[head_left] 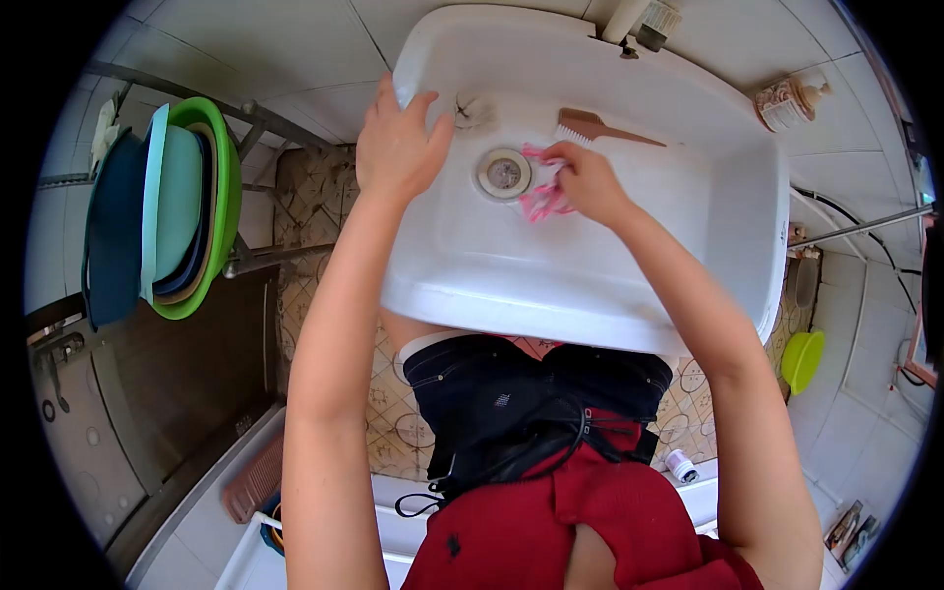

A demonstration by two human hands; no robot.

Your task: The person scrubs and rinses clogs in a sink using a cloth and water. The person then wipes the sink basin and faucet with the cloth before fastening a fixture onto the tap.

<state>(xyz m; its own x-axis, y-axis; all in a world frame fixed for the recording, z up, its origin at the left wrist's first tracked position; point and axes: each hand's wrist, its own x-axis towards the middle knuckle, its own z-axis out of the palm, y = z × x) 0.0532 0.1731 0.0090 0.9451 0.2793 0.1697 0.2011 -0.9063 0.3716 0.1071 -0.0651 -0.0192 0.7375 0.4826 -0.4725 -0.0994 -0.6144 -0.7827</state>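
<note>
My left hand (401, 143) rests on the left rim of a white sink (619, 236), its fingers apart and holding nothing. Inside the basin, my right hand (590, 182) is closed on a crumpled pink-and-white cloth (544, 204), which touches the basin floor just right of the round drain (503, 174). Part of the cloth is hidden under the fingers. Behind that hand lies a brown brush (608, 128) with pale bristles, its pointed handle to the right. A dark, hair-like clump (474, 111) clings to the basin near the back left.
Stacked basins (221, 197) in green and blue hang on a metal rack at left. A pump bottle (787, 104) stands beyond the sink's back right corner. Below right are a lime-green bowl (803, 361) and a small white bottle (680, 465).
</note>
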